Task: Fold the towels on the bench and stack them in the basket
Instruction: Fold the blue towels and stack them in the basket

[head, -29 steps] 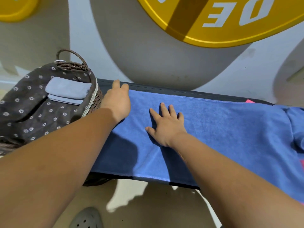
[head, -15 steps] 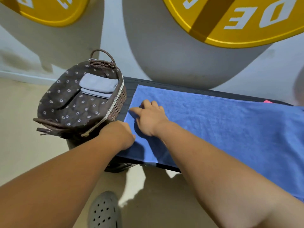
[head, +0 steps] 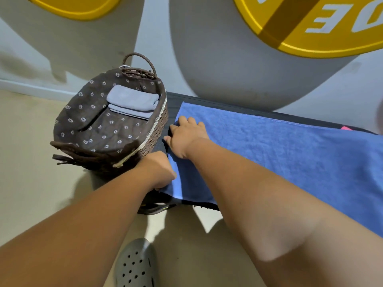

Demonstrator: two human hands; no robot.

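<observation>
Towel folding at a low black table [head: 176, 98], seen from above. I see a blue towel [head: 269, 146] spread flat along it, its left end just beside a lined wicker basket [head: 153, 137]. The left hand [head: 159, 170] is curled round the towel's near left corner. The right hand [head: 186, 135] pinches the same short edge farther back. I judge both hands take this end so it can be carried rightward for a first fold. Folded grey-blue towels [head: 130, 98] already lie in the basket's far part, close enough for an easy drop. A grey clog [head: 134, 264] shows on the floor.
</observation>
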